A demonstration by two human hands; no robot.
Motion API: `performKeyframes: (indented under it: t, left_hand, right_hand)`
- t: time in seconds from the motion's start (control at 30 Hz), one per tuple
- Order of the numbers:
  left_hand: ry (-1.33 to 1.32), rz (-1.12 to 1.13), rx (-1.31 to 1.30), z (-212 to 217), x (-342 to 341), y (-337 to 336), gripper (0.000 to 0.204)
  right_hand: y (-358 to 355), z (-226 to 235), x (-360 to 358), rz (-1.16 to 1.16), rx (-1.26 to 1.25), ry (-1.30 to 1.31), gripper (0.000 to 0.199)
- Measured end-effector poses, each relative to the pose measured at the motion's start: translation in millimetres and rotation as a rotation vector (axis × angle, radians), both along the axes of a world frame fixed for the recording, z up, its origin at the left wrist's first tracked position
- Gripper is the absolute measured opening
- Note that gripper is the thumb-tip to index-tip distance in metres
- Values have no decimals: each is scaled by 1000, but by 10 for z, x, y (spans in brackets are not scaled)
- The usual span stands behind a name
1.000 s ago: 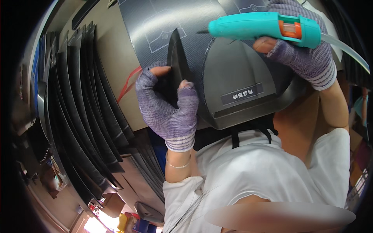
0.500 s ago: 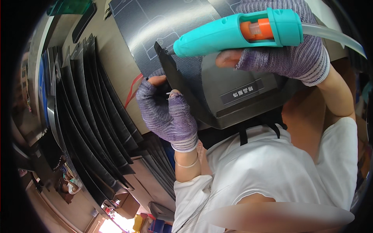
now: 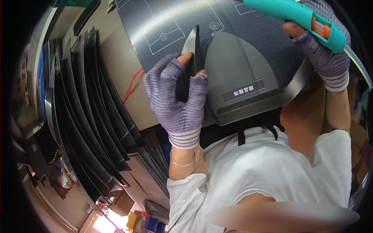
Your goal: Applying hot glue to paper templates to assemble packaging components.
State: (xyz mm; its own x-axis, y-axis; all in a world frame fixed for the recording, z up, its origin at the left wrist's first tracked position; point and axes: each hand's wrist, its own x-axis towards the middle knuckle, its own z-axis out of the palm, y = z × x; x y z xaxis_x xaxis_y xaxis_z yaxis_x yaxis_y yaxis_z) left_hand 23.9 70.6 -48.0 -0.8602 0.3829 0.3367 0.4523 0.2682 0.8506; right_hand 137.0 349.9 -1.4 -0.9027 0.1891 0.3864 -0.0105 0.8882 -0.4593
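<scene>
Since the frame half a second earlier, the glue gun (image 3: 295, 17) has swung up and to the right, away from the black band (image 3: 197, 46), whose upper tip has shifted rightward, nearer the grey panel (image 3: 237, 62). Largest is the pale table (image 3: 116, 50), with a row of curved black strips (image 3: 89, 105) along its left side. To their right lies a dark, glossy sheet (image 3: 167, 19) printed with pocket outlines. Overlapping this sheet, the panel points away from the wearer; the band borders its near edge and curves upward at the right. At the panel's left, the gloved left hand (image 3: 176, 93) pinches the band narrowly between bare thumb and fingertip, holding it upright. The gloved right hand (image 3: 328, 62) is closed around the glue gun, at upper right, its nozzle outside the view. A translucent glue stick (image 3: 356, 61) trails from its rear. Smaller still are a dark label (image 3: 244, 90) near the panel's base and a red ribbon (image 3: 133, 84) left of the left hand.
</scene>
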Motion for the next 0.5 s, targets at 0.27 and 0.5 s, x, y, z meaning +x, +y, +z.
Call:
performKeyframes:
  t: [0.27, 0.5]
  left_hand:
    - [280, -108, -214, -6, -106, 34, 34]
    - [285, -118, -337, 49, -112, 64, 30]
  right_hand:
    - [-35, -325, 181, -47, -609, -145, 29]
    - [-121, -312, 203, 15, -703, 15, 27]
